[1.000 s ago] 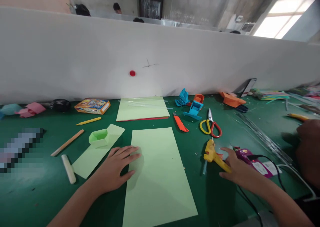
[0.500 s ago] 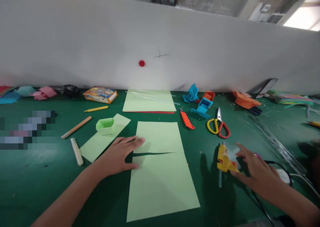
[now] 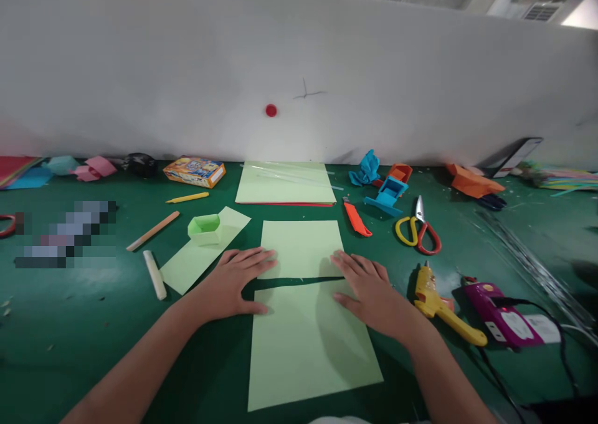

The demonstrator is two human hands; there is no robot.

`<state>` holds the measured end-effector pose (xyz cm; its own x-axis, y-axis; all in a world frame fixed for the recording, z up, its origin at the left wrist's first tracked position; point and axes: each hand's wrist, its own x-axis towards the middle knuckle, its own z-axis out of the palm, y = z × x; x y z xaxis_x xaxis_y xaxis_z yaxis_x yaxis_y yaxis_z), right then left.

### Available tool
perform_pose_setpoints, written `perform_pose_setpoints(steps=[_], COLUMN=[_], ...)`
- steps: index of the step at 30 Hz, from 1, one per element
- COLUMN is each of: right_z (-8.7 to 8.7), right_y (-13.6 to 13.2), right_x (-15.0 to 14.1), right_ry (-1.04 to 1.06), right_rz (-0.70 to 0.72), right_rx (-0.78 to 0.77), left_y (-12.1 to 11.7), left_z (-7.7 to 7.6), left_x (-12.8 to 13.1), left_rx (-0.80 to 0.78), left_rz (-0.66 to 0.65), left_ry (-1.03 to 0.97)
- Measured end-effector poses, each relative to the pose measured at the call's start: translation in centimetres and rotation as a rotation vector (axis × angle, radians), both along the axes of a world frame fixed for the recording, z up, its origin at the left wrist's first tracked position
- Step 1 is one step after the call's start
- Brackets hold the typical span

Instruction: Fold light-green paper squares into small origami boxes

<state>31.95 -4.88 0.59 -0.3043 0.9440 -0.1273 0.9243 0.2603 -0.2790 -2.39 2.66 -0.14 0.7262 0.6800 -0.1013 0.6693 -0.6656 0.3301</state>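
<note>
Two pale green paper pieces lie in front of me with a narrow gap between them: a smaller upper sheet (image 3: pixel 301 246) and a larger lower sheet (image 3: pixel 313 343). My left hand (image 3: pixel 240 281) rests open, fingertips on the upper sheet's left edge and thumb at the lower sheet's top left corner. My right hand (image 3: pixel 367 290) lies open too, fingers on the upper sheet's right edge, thumb over the lower sheet. Left of them, a small green folded paper box (image 3: pixel 204 231) sits on a green paper strip (image 3: pixel 187 268). A yellow glue gun (image 3: pixel 436 302) lies right of my right hand.
Scissors (image 3: pixel 419 228), an orange cutter knife (image 3: pixel 357 217) and a blue paper piece (image 3: pixel 389 195) lie at right, beyond the glue gun. A purple power strip (image 3: pixel 499 315) has cords attached. More green sheets (image 3: pixel 284 184) lie by the white partition (image 3: pixel 187 69). A white stick (image 3: pixel 155 274) lies at left.
My right hand has moved left from beside the glue gun onto the paper. The glue gun now lies turned, its handle toward the lower right. The view has shifted slightly.
</note>
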Motion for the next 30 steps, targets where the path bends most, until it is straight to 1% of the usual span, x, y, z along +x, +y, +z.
perform_pose_setpoints(steps=[2,4,10,12,13,14,16,18,20,21,22,24,27,28,30], right_z=[-0.5,-0.7,-0.1,-0.2,-0.4,-0.6,-1.1,-1.5,-1.6,-1.7,-1.7,-1.7,-1.8,-1.9,-2.0], right_y=[0.3,0.4,0.4,0.4,0.4,0.4,0.5,0.6,0.9,1.0,1.1,1.4,1.8,1.9,2.1], right_x=[0.3,0.5,0.0,-0.1,-0.1,-0.1,-0.1,-0.3,-0.9,-1.2,-1.6,-2.4,-3.3,-3.5,-3.8], right_ry=[-0.020,-0.021,-0.046,-0.058,-0.055,-0.047,-0.022,-0.004,0.003,0.007,0.013,0.032,0.079,0.094,0.118], right_rz=[-0.016,-0.014,-0.046,-0.053,-0.052,-0.049,-0.043,-0.036,-0.024,-0.019,-0.018,-0.022,-0.069,-0.096,-0.145], right_rx=[-0.003,-0.019,-0.052,-0.032,-0.015,0.004,0.039,0.070,0.098,0.107,0.115,0.123,0.121,0.123,0.135], left_y=[0.0,0.0,-0.1,-0.1,0.0,0.1,0.4,0.9,1.5,1.9,2.2,2.7,2.9,2.9,3.0], left_z=[0.0,0.0,-0.1,0.0,0.1,0.3,0.7,1.0,1.2,1.2,1.2,1.0,0.9,0.9,0.8], left_x=[0.0,-0.1,-0.2,-0.3,-0.3,-0.5,-1.1,-2.2,-3.6,-4.3,-4.9,-5.6,-4.9,-4.5,-3.7], left_rx=[-0.005,-0.005,-0.010,0.015,0.053,0.113,0.298,0.507,0.633,0.650,0.632,0.542,0.393,0.384,0.411], left_rz=[-0.005,-0.006,-0.022,-0.011,0.011,0.048,0.188,0.389,0.579,0.654,0.714,0.830,1.023,1.062,1.073], left_ry=[-0.003,-0.008,-0.004,-0.015,-0.037,-0.070,-0.157,-0.225,-0.225,-0.205,-0.179,-0.153,-0.177,-0.199,-0.243])
